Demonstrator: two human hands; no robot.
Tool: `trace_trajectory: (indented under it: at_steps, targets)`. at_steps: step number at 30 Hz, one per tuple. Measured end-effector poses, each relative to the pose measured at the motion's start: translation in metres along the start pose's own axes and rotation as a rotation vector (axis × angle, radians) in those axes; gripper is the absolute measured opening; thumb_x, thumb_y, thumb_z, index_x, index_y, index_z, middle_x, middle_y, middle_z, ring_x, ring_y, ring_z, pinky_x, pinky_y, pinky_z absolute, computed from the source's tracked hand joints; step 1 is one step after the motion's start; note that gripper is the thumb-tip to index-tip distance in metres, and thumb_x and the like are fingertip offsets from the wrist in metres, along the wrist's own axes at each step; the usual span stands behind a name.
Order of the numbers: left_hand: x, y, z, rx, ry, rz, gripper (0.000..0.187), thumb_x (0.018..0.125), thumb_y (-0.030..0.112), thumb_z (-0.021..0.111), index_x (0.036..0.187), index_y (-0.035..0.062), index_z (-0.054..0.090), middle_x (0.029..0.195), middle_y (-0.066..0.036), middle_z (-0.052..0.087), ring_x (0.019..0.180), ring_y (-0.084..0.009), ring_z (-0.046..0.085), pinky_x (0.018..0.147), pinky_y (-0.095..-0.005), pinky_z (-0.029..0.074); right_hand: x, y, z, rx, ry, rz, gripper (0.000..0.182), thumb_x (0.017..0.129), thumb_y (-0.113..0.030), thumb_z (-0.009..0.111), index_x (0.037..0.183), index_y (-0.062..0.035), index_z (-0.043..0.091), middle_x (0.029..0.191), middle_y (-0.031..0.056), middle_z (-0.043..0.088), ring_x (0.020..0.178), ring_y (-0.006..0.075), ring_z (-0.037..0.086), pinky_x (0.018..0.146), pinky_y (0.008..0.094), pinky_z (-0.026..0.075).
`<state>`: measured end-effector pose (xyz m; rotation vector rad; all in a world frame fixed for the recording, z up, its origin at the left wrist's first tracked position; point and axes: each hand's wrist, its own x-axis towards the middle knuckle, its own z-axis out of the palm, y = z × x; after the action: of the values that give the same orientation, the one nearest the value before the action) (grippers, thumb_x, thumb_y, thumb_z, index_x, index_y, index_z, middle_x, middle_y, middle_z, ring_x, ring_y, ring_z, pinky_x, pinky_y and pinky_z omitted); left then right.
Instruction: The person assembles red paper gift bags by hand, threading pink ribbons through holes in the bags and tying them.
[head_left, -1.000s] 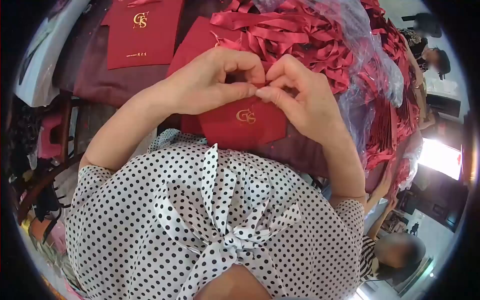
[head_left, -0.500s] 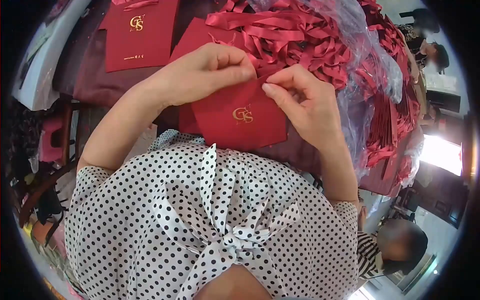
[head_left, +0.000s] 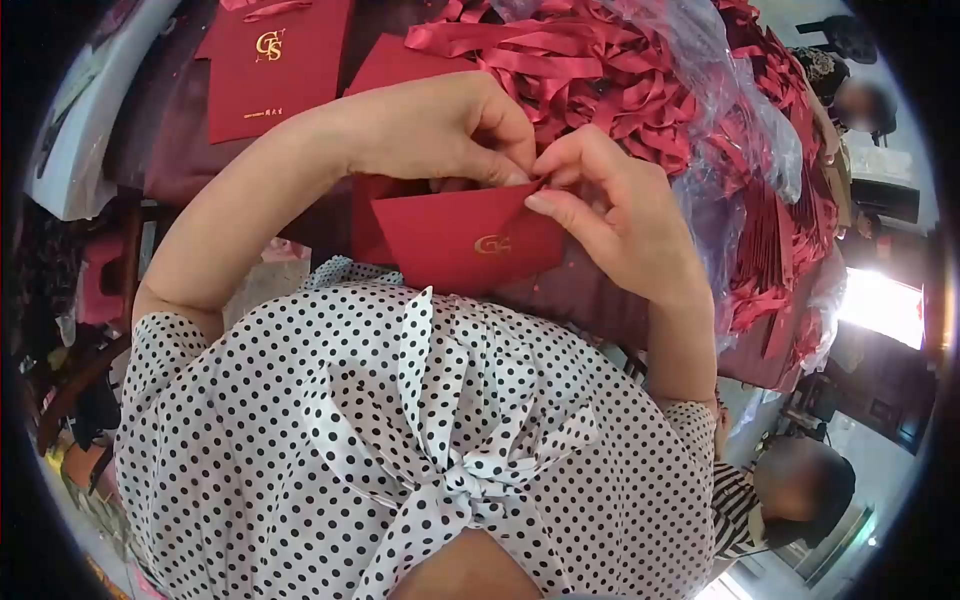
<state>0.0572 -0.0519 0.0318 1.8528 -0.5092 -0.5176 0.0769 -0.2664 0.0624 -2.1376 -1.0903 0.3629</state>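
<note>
- Grip, right side: your right hand (head_left: 620, 205) is closed to a pinch, thumb on the front face and index finger behind, on the right end of the upper edge of a red paper bag with a gold monogram (head_left: 440, 225).
- Your left hand (head_left: 445, 125) is curled, thumb and fingertips drawn close together at that same edge, just beside the right fingertips. Whether it has hold of anything there is hidden.
- The bag lies directly in front of your torso, tilted, its monogrammed face toward you.
- Step in hand, as judged: fine two-handed fingertip work at the bag's upper right corner, unfinished.
- Next move, as judged: it calls for a steady right pinch and light left fingertips, so that the paper edge is not creased.
- Beyond your left wrist lies a plain flat red panel (head_left: 390, 65), partly covered by your arm.
- Past your hands is a loose heap of glossy red ribbons (head_left: 610, 90), bordered by crumpled clear plastic film (head_left: 735, 120).
- At upper left, a flat red bag with gold lettering (head_left: 275, 85) rests well apart on the dark maroon table covering (head_left: 180, 165).
</note>
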Motion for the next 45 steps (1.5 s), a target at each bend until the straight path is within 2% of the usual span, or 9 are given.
trace_trajectory:
  at_steps: [3,12,17,21,25,28,30,33,45]
  targets:
    - [0.0,0.005,-0.002,-0.199,-0.113,-0.138,0.006,0.083,0.002,0.061,0.086,-0.0038,0.06,0.072,0.001,0.054,0.07,-0.0059,0.047,0.063,-0.0226,0.039,-0.003,0.004,0.002,0.054,0.032,-0.05,0.019,0.082,-0.012,0.068,0.093,-0.0049,0.054,0.076,0.0111,0.065,0.068,0.0272,0.065,0.058,0.0334,0.048]
    - [-0.007,0.003,0.007,0.052,-0.03,0.112,0.01,0.088,0.004,0.059,0.084,-0.0045,0.056,0.073,0.001,0.056,0.071,-0.0063,0.048,0.066,-0.0234,0.041,-0.007,0.0,-0.001,0.061,0.115,0.008,0.019,0.079,-0.007,0.071,0.092,-0.0032,0.058,0.072,0.0086,0.066,0.062,0.02,0.064,0.056,0.0285,0.049]
    - [-0.008,-0.01,0.009,-0.1,0.061,0.049,0.031,0.1,0.022,0.048,0.106,-0.0049,0.061,0.09,-0.003,0.065,0.086,-0.0075,0.055,0.076,-0.0244,0.045,-0.01,0.005,0.009,0.02,0.249,0.026,0.014,0.08,-0.008,0.072,0.085,-0.0016,0.06,0.072,0.0072,0.067,0.058,0.0123,0.063,0.054,0.0246,0.05]
    - [-0.009,-0.015,0.013,-0.147,0.025,0.156,0.034,0.099,0.024,0.049,0.115,-0.0044,0.059,0.094,-0.005,0.066,0.093,-0.0079,0.057,0.081,-0.0241,0.045,-0.017,0.002,0.01,0.132,0.223,0.175,0.012,0.081,-0.007,0.071,0.085,-0.0009,0.061,0.067,0.0046,0.064,0.055,0.0077,0.06,0.052,0.0217,0.048]
    - [-0.014,0.006,0.006,-0.138,-0.144,-0.008,0.032,0.095,0.018,0.057,0.115,-0.006,0.058,0.096,-0.006,0.067,0.089,-0.0093,0.059,0.079,-0.025,0.047,-0.019,0.004,0.001,0.178,0.088,0.291,0.008,0.082,-0.005,0.068,0.084,0.0001,0.061,0.065,0.0013,0.061,0.057,0.0031,0.056,0.052,0.0191,0.045]
    - [-0.015,0.014,0.01,0.029,-0.115,0.109,0.032,0.092,0.015,0.061,0.115,-0.0069,0.057,0.092,-0.006,0.066,0.082,-0.0086,0.059,0.076,-0.0243,0.048,-0.018,0.005,0.005,0.348,0.186,0.181,0.007,0.081,-0.003,0.067,0.082,0.0008,0.061,0.067,0.0016,0.061,0.059,0.0023,0.055,0.052,0.0184,0.045]
    - [-0.015,0.014,0.01,0.173,-0.053,-0.046,0.031,0.091,0.013,0.062,0.114,-0.0069,0.057,0.092,-0.005,0.064,0.084,-0.0058,0.055,0.076,-0.0238,0.047,-0.017,0.005,0.005,0.28,0.235,0.158,0.006,0.08,-0.002,0.066,0.082,0.0009,0.061,0.068,0.0023,0.061,0.06,0.0026,0.056,0.052,0.0186,0.045]
    - [-0.016,-0.006,0.016,-0.103,-0.021,-0.014,0.027,0.09,0.01,0.062,0.112,-0.0052,0.057,0.093,-0.002,0.062,0.084,-0.0041,0.05,0.075,-0.0233,0.045,-0.015,0.003,0.009,0.184,0.262,0.122,0.004,0.082,0.0,0.066,0.085,0.0013,0.063,0.072,0.0011,0.062,0.063,0.0031,0.057,0.055,0.0182,0.045]
    - [-0.016,-0.011,0.013,-0.007,0.028,0.039,0.015,0.091,0.006,0.059,0.103,-0.0026,0.056,0.087,0.003,0.053,0.083,-0.0039,0.044,0.073,-0.0216,0.041,-0.014,0.013,0.026,-0.017,0.391,-0.023,0.006,0.082,0.0,0.068,0.088,0.0017,0.067,0.074,0.004,0.066,0.066,0.0057,0.06,0.058,0.0199,0.046]
